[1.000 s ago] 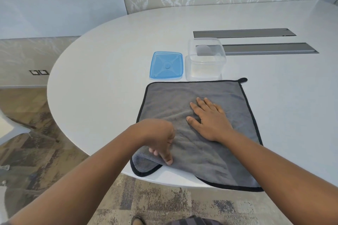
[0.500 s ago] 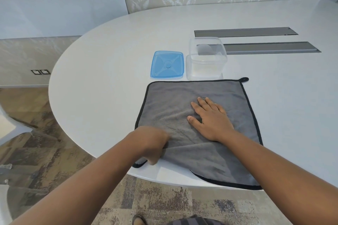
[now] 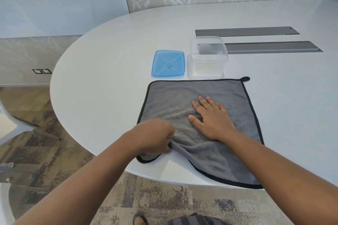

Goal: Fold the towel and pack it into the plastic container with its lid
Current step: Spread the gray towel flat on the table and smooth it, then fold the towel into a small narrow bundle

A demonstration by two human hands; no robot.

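Note:
A grey towel (image 3: 175,100) with black trim lies spread on the white table (image 3: 102,78), its near edge at the table's rim. My left hand (image 3: 155,137) pinches the towel's near left corner, and the cloth bunches into a ridge there. My right hand (image 3: 212,117) rests flat, fingers spread, on the towel's middle. Behind the towel stands the clear plastic container (image 3: 208,58), open and upright. Its blue lid (image 3: 168,64) lies flat on the table just left of it.
Two long grey slots (image 3: 256,39) are set into the tabletop behind and to the right of the container. A white chair (image 3: 11,124) stands at the far left on the patterned floor. The table's curved edge runs close to me.
My left hand has closed on the towel's near left corner and drawn it up and right, bunching the cloth. My right hand has stayed flat on the towel.

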